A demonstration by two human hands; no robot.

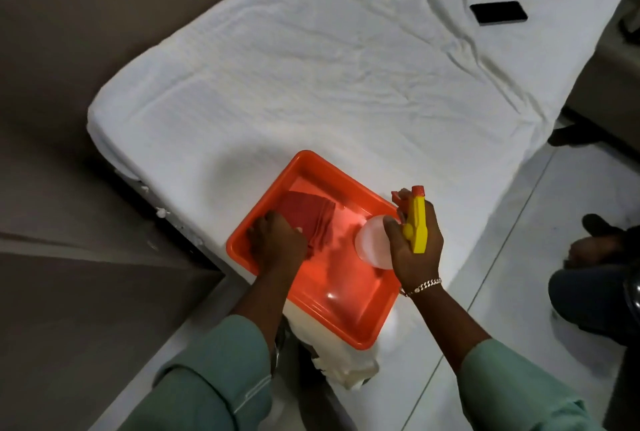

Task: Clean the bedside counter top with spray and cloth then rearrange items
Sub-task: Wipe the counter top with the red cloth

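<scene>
An orange tray (330,319) sits on the near end of a bed (346,84) with a white sheet. In its far-left part lies a folded red cloth (308,219), its long axis slanting from far-left to near-right. The left hand (277,240) rests on the cloth's near corner with fingers bent; whether it pinches the cloth is hidden. The right hand (415,250) wraps around the spray bottle (417,222) over the tray's right rim, its yellow head running lengthwise away from the person, red nozzle pointing up the bed. 1 black phone (498,13) lies far up the sheet.
</scene>
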